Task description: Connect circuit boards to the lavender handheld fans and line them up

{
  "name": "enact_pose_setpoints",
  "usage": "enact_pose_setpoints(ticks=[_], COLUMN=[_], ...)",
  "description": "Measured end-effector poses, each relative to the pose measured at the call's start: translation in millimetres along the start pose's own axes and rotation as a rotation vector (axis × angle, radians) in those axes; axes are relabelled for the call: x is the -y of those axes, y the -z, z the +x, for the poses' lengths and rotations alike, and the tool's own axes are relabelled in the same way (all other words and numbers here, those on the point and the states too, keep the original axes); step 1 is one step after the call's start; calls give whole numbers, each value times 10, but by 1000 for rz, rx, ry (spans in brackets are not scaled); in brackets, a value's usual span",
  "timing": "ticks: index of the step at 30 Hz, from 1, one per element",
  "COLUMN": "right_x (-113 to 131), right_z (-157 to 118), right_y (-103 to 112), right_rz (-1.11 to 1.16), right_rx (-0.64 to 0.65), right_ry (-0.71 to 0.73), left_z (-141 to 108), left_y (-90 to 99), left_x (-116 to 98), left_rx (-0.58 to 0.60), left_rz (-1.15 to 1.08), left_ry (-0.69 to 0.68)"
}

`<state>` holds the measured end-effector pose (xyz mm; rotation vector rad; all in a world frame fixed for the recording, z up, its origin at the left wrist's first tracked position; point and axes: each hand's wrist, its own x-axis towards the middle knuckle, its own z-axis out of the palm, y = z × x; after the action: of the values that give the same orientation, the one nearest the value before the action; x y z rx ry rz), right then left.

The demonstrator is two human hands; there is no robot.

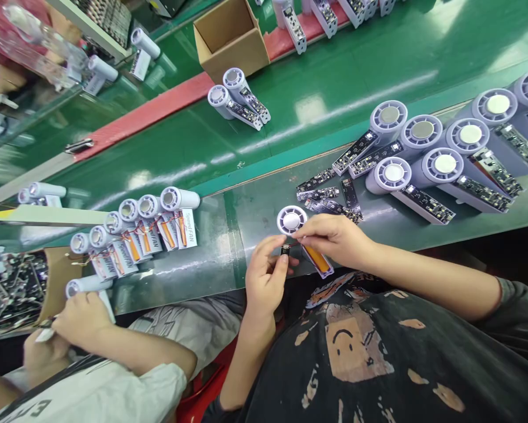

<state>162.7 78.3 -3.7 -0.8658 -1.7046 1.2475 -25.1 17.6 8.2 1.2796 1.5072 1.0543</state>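
A pale purple handheld fan (291,221) is between my hands at the bench edge. Its handle lies open toward me, with an orange battery (319,259) inside. My left hand (266,273) is closed, pinching a small black circuit board (285,249) between thumb and fingers, just below the fan head. My right hand (337,238) is closed at the lower rim of the fan head, over the upper handle. Its fingertips are pressed together, and any thin wire there is too small to make out. Loose circuit boards (328,194) lie just beyond my right hand.
Several fans with boards fitted (431,202) stand at the right. More fans with exposed batteries (147,229) line up at the left, near a co-worker's hands (81,317). Two fans (240,100) rest on the green conveyor (317,132), by a cardboard box (233,44).
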Motion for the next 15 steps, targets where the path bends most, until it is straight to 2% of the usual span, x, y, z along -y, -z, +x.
enact_pose_setpoints(ticks=[3,6,10,15], right_x=[84,126,98,38], right_z=[-4,-3,-5,-11], right_y=[-80,-110,-112,-141], right_rz=[-66,-183,-204,-273], right_rx=[59,86,30,-31], right_ry=[-58,-49,9,180], left_z=[0,42,87,59], left_y=[-25,-33,-52,-122], left_x=[-67,-121,-149,-102], left_rx=[38,48,24,-55], left_rz=[162,356,407,344], left_ry=[-159,-293,-309,-308])
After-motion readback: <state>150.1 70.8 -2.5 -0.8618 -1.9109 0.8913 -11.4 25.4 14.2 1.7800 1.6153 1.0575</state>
